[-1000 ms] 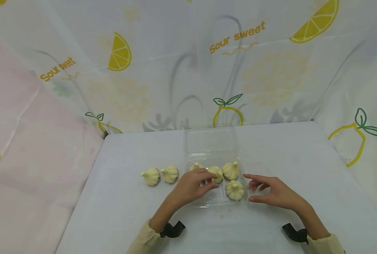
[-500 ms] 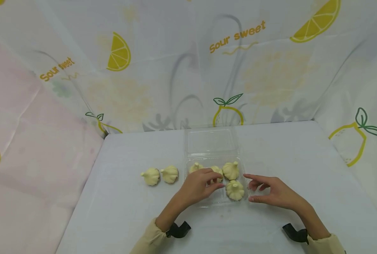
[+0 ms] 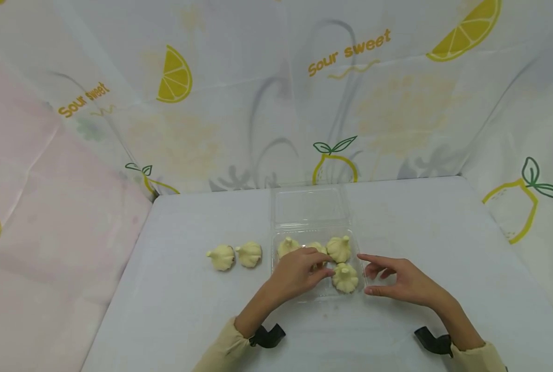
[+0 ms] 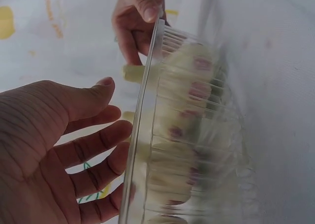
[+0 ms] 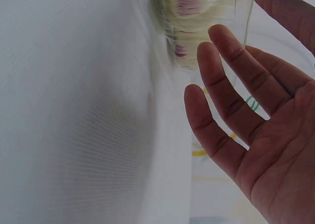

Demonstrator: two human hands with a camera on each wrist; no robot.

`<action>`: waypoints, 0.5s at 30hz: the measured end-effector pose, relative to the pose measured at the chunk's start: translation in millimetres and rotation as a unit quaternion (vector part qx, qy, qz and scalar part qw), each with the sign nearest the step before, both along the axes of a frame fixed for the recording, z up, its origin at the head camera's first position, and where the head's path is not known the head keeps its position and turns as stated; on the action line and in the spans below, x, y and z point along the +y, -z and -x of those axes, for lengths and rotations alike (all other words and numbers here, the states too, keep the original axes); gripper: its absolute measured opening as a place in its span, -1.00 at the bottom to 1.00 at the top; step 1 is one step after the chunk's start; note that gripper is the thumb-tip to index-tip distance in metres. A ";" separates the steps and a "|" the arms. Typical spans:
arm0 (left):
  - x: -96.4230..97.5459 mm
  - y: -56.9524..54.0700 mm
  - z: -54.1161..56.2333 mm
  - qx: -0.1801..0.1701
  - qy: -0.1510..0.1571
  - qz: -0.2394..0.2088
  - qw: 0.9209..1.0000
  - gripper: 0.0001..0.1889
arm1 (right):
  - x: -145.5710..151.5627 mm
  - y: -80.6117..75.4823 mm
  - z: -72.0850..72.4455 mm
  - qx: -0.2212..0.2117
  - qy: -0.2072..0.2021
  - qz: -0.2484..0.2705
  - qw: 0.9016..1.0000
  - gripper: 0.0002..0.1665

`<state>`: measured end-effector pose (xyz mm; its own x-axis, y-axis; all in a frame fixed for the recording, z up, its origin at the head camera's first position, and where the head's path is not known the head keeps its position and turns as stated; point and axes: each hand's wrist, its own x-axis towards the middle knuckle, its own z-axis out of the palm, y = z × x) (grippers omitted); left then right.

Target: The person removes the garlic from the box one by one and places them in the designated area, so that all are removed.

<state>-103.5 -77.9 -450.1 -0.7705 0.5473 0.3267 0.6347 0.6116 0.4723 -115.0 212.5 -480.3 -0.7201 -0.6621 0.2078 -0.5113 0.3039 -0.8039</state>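
Observation:
A clear plastic clamshell box (image 3: 304,300) lies with its lid (image 3: 310,206) laid back, holding several garlic bulbs (image 3: 345,279). My left hand (image 3: 300,271) hangs over the box's near left part, fingertips beside the front right bulb, partly hiding a bulb (image 3: 316,247) behind it. Nothing is between its loosely bent fingers in the left wrist view, where the hand (image 4: 64,145) shows by the box rim (image 4: 140,120). My right hand (image 3: 404,281) is at the box's right side, thumb and forefinger spread by the rim. In the right wrist view its fingers (image 5: 216,76) are extended near the wall.
Two garlic bulbs (image 3: 221,258) (image 3: 249,254) lie on the white table (image 3: 179,310) left of the box. A lemon-printed cloth (image 3: 239,103) rises behind the table. Black curved pieces (image 3: 268,336) sit at both wrists.
My left hand has moved right across the box toward the front right bulb, uncovering more of the back left bulb. The right hand and the two loose bulbs have stayed in place.

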 end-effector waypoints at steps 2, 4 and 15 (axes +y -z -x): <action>1.2 0.5 0.2 -0.008 -0.001 0.004 1.000 -0.76 | 0.3 0.2 0.2 -0.001 0.001 0.000 1.000 -0.18; 2.6 1.2 0.4 -0.015 -0.001 0.008 1.000 -0.75 | 0.5 0.6 0.4 -0.001 0.002 0.000 1.000 -0.18; 11.2 2.0 0.8 -0.010 -0.019 0.044 0.999 -0.76 | 0.5 2.2 0.2 -0.002 0.003 -0.003 1.000 -0.18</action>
<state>-104.3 -66.7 -452.2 -0.7968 0.5441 0.2629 0.6017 0.6746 0.4277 -115.2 213.0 -482.5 -0.7251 -0.6588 0.2006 -0.5059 0.3118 -0.8043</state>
